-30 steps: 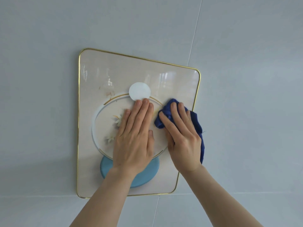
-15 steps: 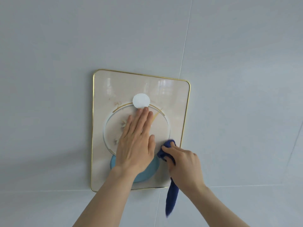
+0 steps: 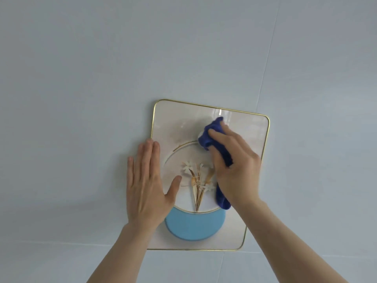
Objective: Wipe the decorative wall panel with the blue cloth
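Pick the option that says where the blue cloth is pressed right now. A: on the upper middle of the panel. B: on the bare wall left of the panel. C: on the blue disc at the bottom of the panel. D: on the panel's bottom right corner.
A: the right hand presses the blue cloth against the upper middle of the panel.

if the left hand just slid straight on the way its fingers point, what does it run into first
The left hand lies flat, fingers pointing up along the panel's left gold rim. Sliding on, it would likely just follow that rim and then reach bare wall above; nothing else seems to lie in that line. The blue cloth sits off to the right.
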The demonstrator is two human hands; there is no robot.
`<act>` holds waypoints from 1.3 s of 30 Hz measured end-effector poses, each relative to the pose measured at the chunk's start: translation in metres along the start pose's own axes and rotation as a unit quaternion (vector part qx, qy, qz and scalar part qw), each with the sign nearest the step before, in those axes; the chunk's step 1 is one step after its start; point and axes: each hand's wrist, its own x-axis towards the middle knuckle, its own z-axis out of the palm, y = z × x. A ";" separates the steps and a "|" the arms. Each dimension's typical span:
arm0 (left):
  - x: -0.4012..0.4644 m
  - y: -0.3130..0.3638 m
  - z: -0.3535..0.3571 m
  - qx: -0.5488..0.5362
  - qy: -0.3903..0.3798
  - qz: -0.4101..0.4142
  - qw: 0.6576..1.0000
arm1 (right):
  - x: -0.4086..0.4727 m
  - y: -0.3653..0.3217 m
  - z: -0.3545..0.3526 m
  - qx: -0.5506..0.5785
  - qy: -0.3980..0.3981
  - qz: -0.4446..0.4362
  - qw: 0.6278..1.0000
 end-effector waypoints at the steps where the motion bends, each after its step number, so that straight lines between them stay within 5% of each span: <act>1: 0.002 -0.006 0.003 0.005 -0.002 0.002 1.000 | -0.001 0.002 0.012 -0.019 -0.022 -0.054 0.998; 6: 0.008 -0.022 0.018 0.003 0.006 0.016 1.000 | -0.023 0.023 0.059 -0.103 -0.146 -0.170 0.969; 24: 0.008 -0.038 0.039 -0.001 0.050 0.043 0.998 | 0.022 0.006 0.122 -0.101 -0.051 -0.202 0.973; 31: 0.008 -0.039 0.037 -0.015 0.037 0.044 0.998 | 0.027 0.012 0.109 -0.114 0.077 -0.060 0.989; 39: 0.009 -0.038 0.040 -0.004 0.051 0.042 0.998 | 0.033 0.011 0.113 -0.099 0.016 -0.129 0.987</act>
